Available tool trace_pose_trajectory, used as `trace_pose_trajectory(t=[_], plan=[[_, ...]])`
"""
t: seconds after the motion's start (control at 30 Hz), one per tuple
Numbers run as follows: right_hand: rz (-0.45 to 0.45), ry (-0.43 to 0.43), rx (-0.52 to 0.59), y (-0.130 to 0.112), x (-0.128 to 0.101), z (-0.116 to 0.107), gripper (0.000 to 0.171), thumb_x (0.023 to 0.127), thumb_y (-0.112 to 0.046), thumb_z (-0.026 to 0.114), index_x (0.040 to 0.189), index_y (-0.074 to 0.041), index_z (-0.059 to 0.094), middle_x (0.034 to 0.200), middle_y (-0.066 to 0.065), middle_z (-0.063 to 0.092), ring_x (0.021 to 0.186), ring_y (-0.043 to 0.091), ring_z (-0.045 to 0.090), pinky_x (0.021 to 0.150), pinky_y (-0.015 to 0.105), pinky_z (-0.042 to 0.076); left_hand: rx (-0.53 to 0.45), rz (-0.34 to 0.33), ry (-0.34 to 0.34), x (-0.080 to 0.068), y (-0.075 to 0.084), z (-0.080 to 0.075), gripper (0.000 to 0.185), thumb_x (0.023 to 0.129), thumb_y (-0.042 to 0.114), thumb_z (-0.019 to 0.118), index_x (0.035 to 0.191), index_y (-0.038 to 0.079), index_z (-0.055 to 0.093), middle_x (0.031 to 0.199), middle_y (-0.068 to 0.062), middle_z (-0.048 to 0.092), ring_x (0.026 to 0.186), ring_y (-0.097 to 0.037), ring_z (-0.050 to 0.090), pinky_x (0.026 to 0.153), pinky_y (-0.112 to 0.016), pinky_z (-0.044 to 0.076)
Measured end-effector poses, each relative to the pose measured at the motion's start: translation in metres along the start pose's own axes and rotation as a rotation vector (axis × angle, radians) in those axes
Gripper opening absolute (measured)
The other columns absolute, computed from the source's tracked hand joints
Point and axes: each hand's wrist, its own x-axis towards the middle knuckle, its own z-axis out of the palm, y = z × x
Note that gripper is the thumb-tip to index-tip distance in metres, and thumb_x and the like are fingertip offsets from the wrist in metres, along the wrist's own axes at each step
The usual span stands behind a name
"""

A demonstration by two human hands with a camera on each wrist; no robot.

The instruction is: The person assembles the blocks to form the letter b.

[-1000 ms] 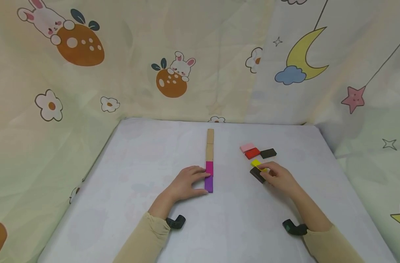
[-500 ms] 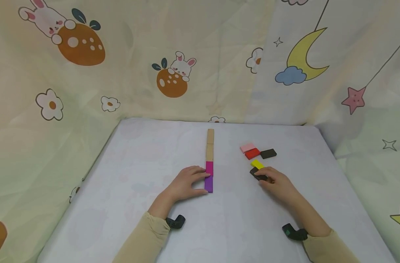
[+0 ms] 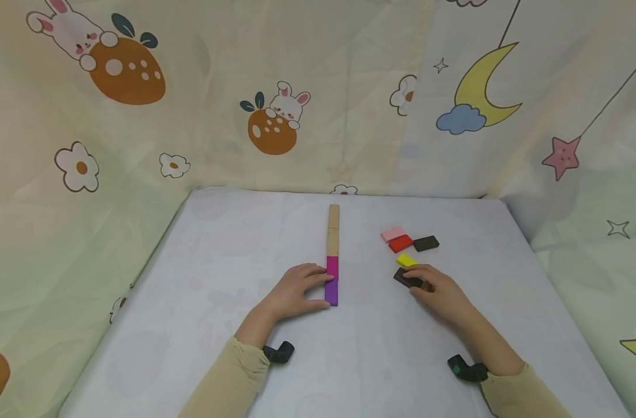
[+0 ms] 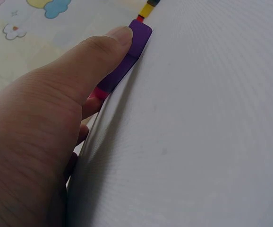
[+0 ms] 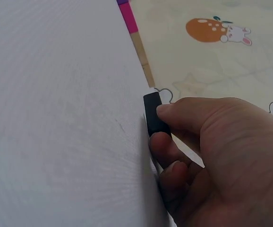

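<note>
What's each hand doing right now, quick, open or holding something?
Left hand: open, fingers touching the purple block.
Right hand: closed, holding a black block.

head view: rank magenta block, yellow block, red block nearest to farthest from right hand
1. Yellow block: just beyond the black block the right hand holds.
2. Red block: farther back, past the yellow.
3. Magenta block: well left, by the left hand.

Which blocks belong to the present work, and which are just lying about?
In the work, apparently:
two tan rectangular blocks, magenta rectangular block, purple rectangular block, lined up
black rectangular block in the right hand

Lying about for now:
pink rectangular block
red rectangular block
yellow rectangular block
second black block
</note>
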Motion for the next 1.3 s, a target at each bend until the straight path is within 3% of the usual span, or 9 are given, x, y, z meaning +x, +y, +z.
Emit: trace_pose_trajectory(t=[0.43, 1.0, 1.3], plan=[[0.026, -0.038, 0.018, -0.003, -0.002, -0.001, 0.042, 0.084, -0.026, 0.067, 0.122, -0.036, 0.054, 0.126, -0.01, 0.051, 0.077, 0.009, 0.049, 0.065, 0.021, 0.044, -0.005, 0.011, 0.014, 0.0, -0.001, 0.001, 0.063, 0.076, 0.071, 0.051, 0.133, 0.046, 0.039, 0.137, 0.012, 0.042, 0.132, -0.013, 0.032, 0.112, -0.039, 0.024], [0.027, 0.011, -0.064, -0.003, 0.002, 0.004, 0.039, 0.082, -0.024, 0.068, 0.119, -0.029, 0.058, 0.114, -0.008, 0.055, 0.071, 0.009, 0.048, 0.058, 0.018, 0.043, -0.007, 0.004, 0.008, -0.001, 0.001, 0.0, 0.063, 0.076, 0.071, 0.05, 0.133, 0.046, 0.039, 0.137, 0.011, 0.042, 0.132, -0.014, 0.033, 0.112, -0.041, 0.025], [0.012, 0.036, -0.034, -0.01, 0.005, 0.005, 0.038, 0.083, -0.025, 0.068, 0.119, -0.031, 0.059, 0.115, -0.01, 0.055, 0.072, 0.009, 0.048, 0.059, 0.018, 0.044, -0.01, -0.005, 0.003, -0.001, 0.001, 0.0, 0.063, 0.077, 0.071, 0.05, 0.133, 0.045, 0.039, 0.138, 0.011, 0.042, 0.133, -0.016, 0.032, 0.112, -0.042, 0.025]])
